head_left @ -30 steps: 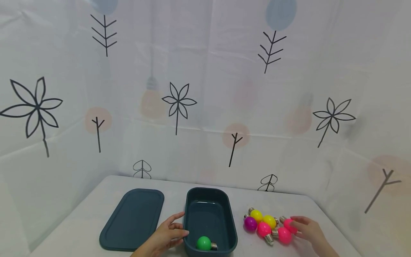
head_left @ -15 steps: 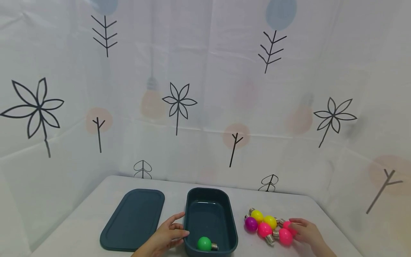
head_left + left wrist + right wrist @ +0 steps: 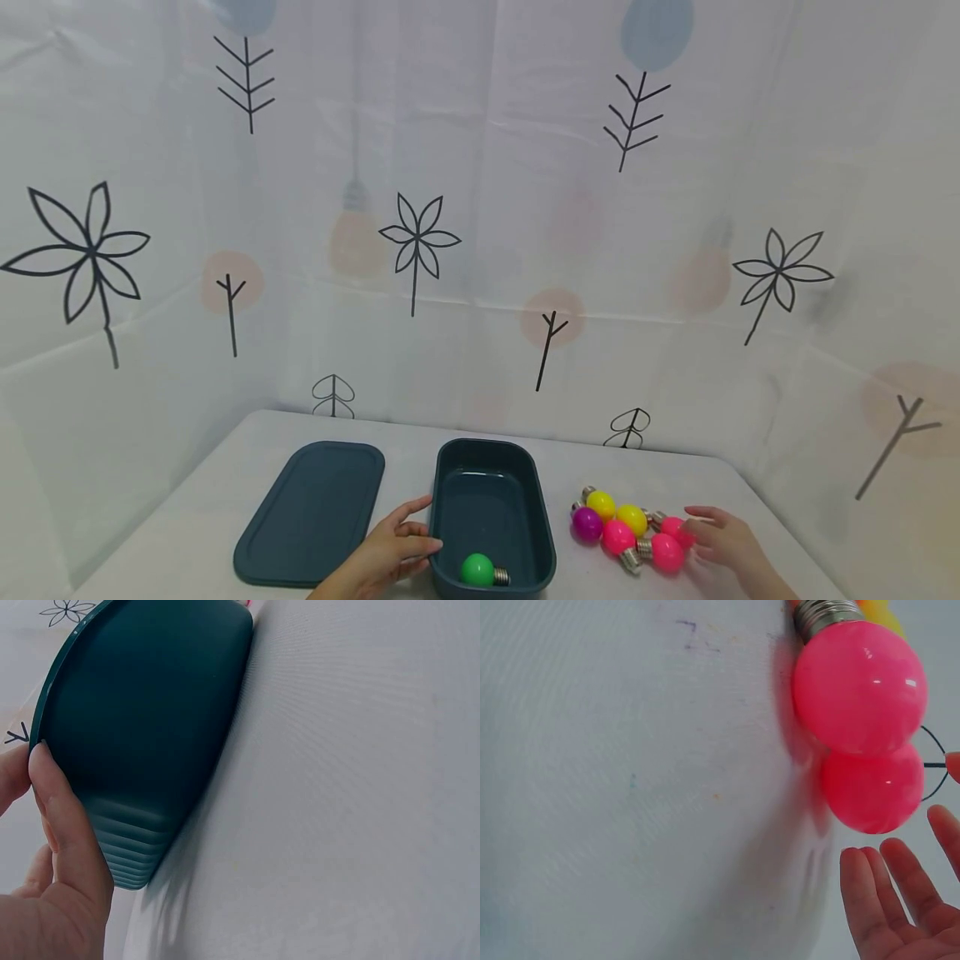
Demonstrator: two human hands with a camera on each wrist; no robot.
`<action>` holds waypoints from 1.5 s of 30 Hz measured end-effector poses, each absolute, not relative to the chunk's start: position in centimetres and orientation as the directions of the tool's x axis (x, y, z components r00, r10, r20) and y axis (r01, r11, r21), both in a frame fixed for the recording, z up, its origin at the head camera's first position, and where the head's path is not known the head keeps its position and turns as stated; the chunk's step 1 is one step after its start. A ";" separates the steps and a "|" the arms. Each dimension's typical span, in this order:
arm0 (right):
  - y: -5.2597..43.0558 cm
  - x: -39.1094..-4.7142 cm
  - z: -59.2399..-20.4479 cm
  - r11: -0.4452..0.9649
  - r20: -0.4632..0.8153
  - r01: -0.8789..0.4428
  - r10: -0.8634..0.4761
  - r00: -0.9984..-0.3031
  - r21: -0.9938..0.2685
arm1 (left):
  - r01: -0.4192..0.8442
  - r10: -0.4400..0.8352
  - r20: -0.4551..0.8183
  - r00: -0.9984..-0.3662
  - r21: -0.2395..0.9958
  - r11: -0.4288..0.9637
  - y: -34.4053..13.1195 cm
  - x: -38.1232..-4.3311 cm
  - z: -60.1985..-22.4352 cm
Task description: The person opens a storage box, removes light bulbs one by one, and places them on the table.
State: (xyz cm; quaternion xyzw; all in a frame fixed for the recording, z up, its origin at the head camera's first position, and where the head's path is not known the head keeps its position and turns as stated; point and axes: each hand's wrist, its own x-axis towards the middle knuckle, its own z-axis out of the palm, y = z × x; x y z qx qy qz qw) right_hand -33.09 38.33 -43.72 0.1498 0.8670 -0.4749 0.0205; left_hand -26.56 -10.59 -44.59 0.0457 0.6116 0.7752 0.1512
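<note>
My left hand (image 3: 386, 550) grips the left rim of a dark teal plastic box (image 3: 487, 500), thumb on one side and fingers on the other, as the left wrist view shows. Inside the box, near its front, lies a green light bulb (image 3: 477, 569) with a metal screw base. My right hand (image 3: 723, 537) is at the right end of a group of bulbs, its fingers spread and holding nothing. Closest to it are a pink bulb (image 3: 676, 529) at the back and a second pink bulb (image 3: 667, 553) in front. In the right wrist view, the fingertips are apart from both pink bulbs (image 3: 859, 686).
A third pink bulb (image 3: 618, 537), two yellow bulbs (image 3: 632, 519) and a purple bulb (image 3: 587, 525) lie clustered right of the box. Left of it, a flat dark teal lid (image 3: 311, 512) rests on the white table (image 3: 408, 467). A patterned white curtain (image 3: 480, 358) hangs behind.
My right hand's fingers have drawn back slightly to the right from the rear pink bulb, whose base has shifted a little. The left hand and the box have stayed put.
</note>
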 end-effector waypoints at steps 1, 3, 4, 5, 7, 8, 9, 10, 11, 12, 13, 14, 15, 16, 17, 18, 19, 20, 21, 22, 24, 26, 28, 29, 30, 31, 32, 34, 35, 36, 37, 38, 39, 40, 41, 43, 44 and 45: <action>38.3 -32.9 -43.5 0.510 -0.166 0.265 0.231 -0.959 -0.819 | -0.179 0.292 -0.115 -0.950 0.962 -0.206 -10.6 -26.6 -44.6; 38.1 -32.4 -42.9 0.521 -0.145 0.236 0.211 -0.967 -0.820 | -0.181 0.293 -0.116 -0.949 0.961 -0.207 -10.6 -26.6 -44.6; 37.9 -32.2 -42.6 0.526 -0.134 0.221 0.199 -0.971 -0.821 | -0.182 0.293 -0.117 -0.949 0.961 -0.206 -10.6 -26.6 -44.6; 37.8 -32.0 -42.4 0.529 -0.124 0.209 0.192 -0.974 -0.822 | -0.182 0.294 -0.116 -0.949 0.961 -0.206 -10.6 -26.6 -44.7; 37.5 -31.7 -42.0 0.534 -0.114 0.194 0.179 -0.977 -0.823 | -0.183 0.294 -0.118 -0.949 0.961 -0.206 -10.6 -26.6 -44.7; 37.4 -31.6 -41.8 0.533 -0.113 0.188 0.171 -0.979 -0.825 | -0.183 0.293 -0.118 -0.949 0.961 -0.206 -10.6 -26.6 -44.7; 37.3 -31.6 -41.7 0.533 -0.112 0.185 0.166 -0.980 -0.826 | -0.183 0.293 -0.119 -0.949 0.962 -0.204 -10.6 -26.6 -44.8; 37.2 -31.5 -41.5 0.535 -0.109 0.179 0.160 -0.981 -0.826 | -0.183 0.292 -0.119 -0.949 0.962 -0.203 -10.6 -26.7 -44.7; 37.1 -31.5 -41.4 0.537 -0.106 0.174 0.157 -0.982 -0.825 | -0.184 0.292 -0.120 -0.949 0.962 -0.202 -10.6 -26.7 -44.7; 37.0 -31.4 -41.2 0.539 -0.102 0.169 0.152 -0.983 -0.825 | -0.184 0.291 -0.121 -0.949 0.962 -0.201 -10.6 -26.7 -44.7; 36.8 -31.4 -41.1 0.540 -0.097 0.163 0.148 -0.984 -0.825 | -0.186 0.291 -0.122 -0.949 0.962 -0.201 -10.6 -26.7 -44.7; 36.7 -31.3 -40.9 0.545 -0.093 0.157 0.143 -0.985 -0.824 | -0.186 0.290 -0.123 -0.949 0.962 -0.200 -10.6 -26.7 -44.7; 36.5 -31.3 -40.8 0.549 -0.089 0.153 0.143 -0.986 -0.822 | -0.188 0.290 -0.125 -0.949 0.962 -0.200 -10.6 -26.7 -44.8; 36.3 -31.2 -40.6 0.552 -0.083 0.148 0.142 -0.986 -0.821 | -0.189 0.289 -0.127 -0.949 0.961 -0.200 -10.6 -26.7 -44.8; 36.2 -31.2 -40.5 0.555 -0.079 0.144 0.140 -0.987 -0.820 | -0.191 0.289 -0.128 -0.949 0.961 -0.200 -10.6 -26.8 -44.8; 36.0 -31.1 -40.4 0.560 -0.074 0.137 0.133 -0.988 -0.817 | -0.192 0.289 -0.129 -0.949 0.961 -0.199 -10.6 -26.8 -44.8; 35.9 -31.1 -40.2 0.564 -0.071 0.133 0.131 -0.989 -0.815 | -0.193 0.290 -0.130 -0.948 0.961 -0.199 -10.6 -26.8 -44.8; 35.7 -31.1 -40.1 0.568 -0.065 0.126 0.128 -0.990 -0.813 | -0.193 0.290 -0.130 -0.948 0.961 -0.199 -10.6 -26.8 -44.8; 35.5 -31.0 -40.0 0.572 -0.056 0.118 0.125 -0.991 -0.812 | -0.193 0.291 -0.130 -0.948 0.961 -0.199 -10.6 -26.8 -44.8; 35.4 -31.0 -39.9 0.577 -0.047 0.109 0.122 -0.991 -0.810 | -0.194 0.291 -0.130 -0.948 0.960 -0.200 -10.6 -26.8 -44.8; 35.0 -30.9 -39.7 0.586 -0.031 0.093 0.116 -0.993 -0.805 | -0.194 0.293 -0.130 -0.947 0.960 -0.202 -10.6 -26.8 -44.7; 34.6 -30.9 -39.5 0.586 -0.019 0.084 0.117 -0.993 -0.806 | -0.196 0.294 -0.130 -0.947 0.959 -0.206 -10.6 -26.8 -44.7; 34.2 -30.7 -39.4 0.588 -0.013 0.076 0.111 -0.994 -0.806 | -0.196 0.294 -0.130 -0.947 0.958 -0.209 -10.6 -26.8 -44.8; 34.0 -30.7 -39.3 0.587 -0.012 0.075 0.110 -0.994 -0.806 | -0.195 0.294 -0.128 -0.947 0.958 -0.210 -10.6 -26.8 -44.8; 33.8 -30.6 -39.2 0.588 -0.009 0.072 0.109 -0.994 -0.806 | -0.194 0.294 -0.127 -0.947 0.958 -0.210 -10.6 -26.8 -44.8; 33.6 -30.5 -39.1 0.588 -0.010 0.071 0.106 -0.994 -0.806 | -0.193 0.293 -0.126 -0.948 0.958 -0.211 -10.6 -26.8 -44.8; 33.4 -30.5 -39.0 0.591 -0.009 0.069 0.103 -0.995 -0.804 | -0.192 0.293 -0.126 -0.948 0.958 -0.211 -10.6 -26.8 -44.8; 32.9 -30.5 -38.9 0.590 -0.013 0.071 0.102 -0.995 -0.804 | -0.191 0.291 -0.125 -0.949 0.959 -0.211 -10.6 -26.8 -44.9; 32.7 -30.5 -38.8 0.586 -0.017 0.075 0.103 -0.995 -0.807 | -0.190 0.291 -0.124 -0.949 0.959 -0.211 -10.6 -26.8 -44.9; 32.5 -30.4 -38.7 0.586 -0.019 0.077 0.104 -0.994 -0.807 | -0.190 0.291 -0.125 -0.949 0.959 -0.211 -10.6 -26.8 -44.9; 32.3 -30.4 -38.7 0.586 -0.019 0.076 0.103 -0.995 -0.807 | -0.191 0.291 -0.125 -0.949 0.959 -0.210 -10.6 -26.9 -45.0; 32.1 -30.4 -38.7 0.585 -0.017 0.074 0.104 -0.994 -0.807 | -0.191 0.291 -0.126 -0.949 0.959 -0.210 -10.6 -26.9 -45.0; 31.9 -30.4 -38.6 0.583 -0.017 0.074 0.103 -0.995 -0.809 | -0.192 0.290 -0.126 -0.949 0.959 -0.210 -10.6 -26.9 -45.0; 31.7 -30.4 -38.7 0.580 -0.014 0.073 0.106 -0.994 -0.811 | -0.191 0.290 -0.126 -0.949 0.959 -0.209 -10.6 -26.9 -45.0; 31.6 -30.5 -38.7 0.582 -0.010 0.069 0.104 -0.995 -0.811 | -0.191 0.291 -0.126 -0.949 0.959 -0.209 -10.6 -26.9 -45.0; 31.2 -30.6 -38.8 0.582 -0.001 0.060 0.101 -0.995 -0.811 | -0.191 0.289 -0.127 -0.949 0.960 -0.206 -10.6 -26.9 -45.0; 31.1 -30.6 -38.8 0.579 -0.006 0.062 0.097 -0.995 -0.813 | -0.191 0.288 -0.127 -0.949 0.960 -0.205 -10.6 -26.8 -45.0; 30.9 -30.7 -38.9 0.579 -0.003 0.055 0.090 -0.996 -0.814 | -0.192 0.288 -0.128 -0.949 0.960 -0.205 -10.6 -26.8 -44.9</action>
